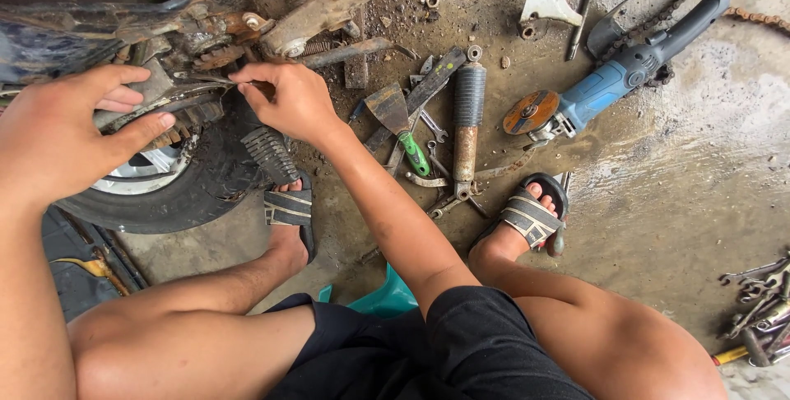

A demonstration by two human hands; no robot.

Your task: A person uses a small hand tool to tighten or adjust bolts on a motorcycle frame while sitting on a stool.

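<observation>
Bare concrete floor (683, 202) lies open right of the sandalled foot; ahead, shock absorber (467, 124), scraper (399, 120) and angle grinder (609, 79) crowd the ground; the tyre (189, 186) blocks the left.

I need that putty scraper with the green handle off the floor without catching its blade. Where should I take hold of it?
Grip the green-handled metal scraper by its green handle, the end pointing toward the person's feet. Come from above and from the sandal side: the wide rusty blade points away toward the machine, and the ribbed shock absorber lies close on one side, wrenches under it.
</observation>
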